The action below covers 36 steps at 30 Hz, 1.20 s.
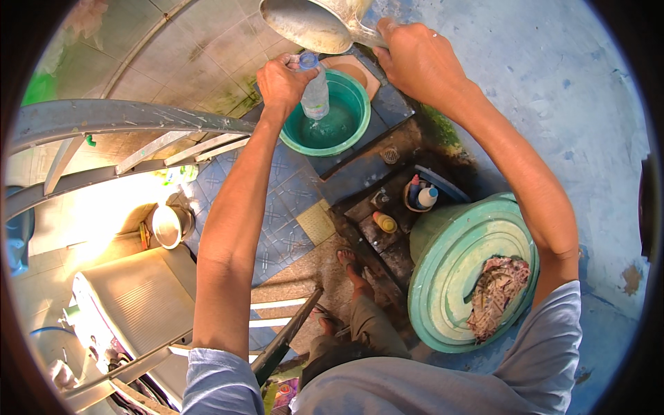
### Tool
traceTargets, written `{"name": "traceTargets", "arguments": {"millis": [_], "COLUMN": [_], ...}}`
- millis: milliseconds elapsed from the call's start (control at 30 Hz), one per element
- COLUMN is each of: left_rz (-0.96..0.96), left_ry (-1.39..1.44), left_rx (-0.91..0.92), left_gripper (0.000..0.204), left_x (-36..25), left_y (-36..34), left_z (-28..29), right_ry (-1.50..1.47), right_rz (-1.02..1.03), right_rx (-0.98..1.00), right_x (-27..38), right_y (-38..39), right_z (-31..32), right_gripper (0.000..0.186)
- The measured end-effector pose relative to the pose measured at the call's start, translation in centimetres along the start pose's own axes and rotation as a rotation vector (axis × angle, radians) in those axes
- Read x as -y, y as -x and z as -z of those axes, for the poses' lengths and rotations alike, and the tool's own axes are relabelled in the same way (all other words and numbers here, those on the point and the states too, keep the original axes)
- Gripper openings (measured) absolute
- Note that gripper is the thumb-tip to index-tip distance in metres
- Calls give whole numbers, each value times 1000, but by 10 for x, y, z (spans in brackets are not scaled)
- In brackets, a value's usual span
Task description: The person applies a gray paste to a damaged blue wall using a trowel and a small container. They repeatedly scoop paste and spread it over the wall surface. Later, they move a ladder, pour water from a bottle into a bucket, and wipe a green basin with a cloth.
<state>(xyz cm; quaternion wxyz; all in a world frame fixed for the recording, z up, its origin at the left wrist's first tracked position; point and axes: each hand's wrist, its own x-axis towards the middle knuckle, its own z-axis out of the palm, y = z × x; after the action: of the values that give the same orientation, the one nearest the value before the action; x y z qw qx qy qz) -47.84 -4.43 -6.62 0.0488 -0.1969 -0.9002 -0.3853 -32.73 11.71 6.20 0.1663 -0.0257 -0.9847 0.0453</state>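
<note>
Grey shirt nearest, with clear bottle in or over green basin, pinched near the neck by left hand, and metal dipper, gripped by right hand, best tipped slowly over the bottle's mouth.

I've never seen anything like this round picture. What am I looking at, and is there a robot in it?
No robot: a person is working bare-handed. The only picture comes from a wide fisheye camera worn on the head, looking down, so straight edges bend near its rim. The left hand grips a clear plastic bottle near its neck, in or just over a green basin; I can't tell which. The right hand holds a metal dipper by its handle, its bowl near the bottle's mouth. Lower right, what looks like a crumpled rag lies on a green lid.
</note>
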Motion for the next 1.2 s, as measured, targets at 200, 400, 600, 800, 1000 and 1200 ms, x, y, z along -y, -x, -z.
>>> {"name": "traceTargets", "arguments": {"millis": [200, 400, 600, 800, 1000, 1200], "left_rz": [40, 3, -49, -72, -87, -52], "left_ry": [37, -5, -51, -33, -40, -20], "left_rx": [11, -70, -108, -140, -133, -128], "left_gripper": [44, 44, 39, 39, 38, 37], "left_x": [5, 25, 51, 72, 90, 99], "left_y": [2, 6, 1, 4, 8, 12], "left_z": [6, 9, 10, 4, -3, -15], "right_ry": [-102, -107, -47, 13, -135, -401], "right_rz": [-167, -380, -230, -184, -221, -481], "right_rx": [-41, 209, 503, 552, 623, 596], "right_x": [-6, -22, -8, 25, 14, -34], "right_y": [2, 9, 24, 35, 40, 24], "right_z": [-30, -143, -317, -429, -426, -342], "right_gripper": [30, 22, 19, 19, 20, 27]}}
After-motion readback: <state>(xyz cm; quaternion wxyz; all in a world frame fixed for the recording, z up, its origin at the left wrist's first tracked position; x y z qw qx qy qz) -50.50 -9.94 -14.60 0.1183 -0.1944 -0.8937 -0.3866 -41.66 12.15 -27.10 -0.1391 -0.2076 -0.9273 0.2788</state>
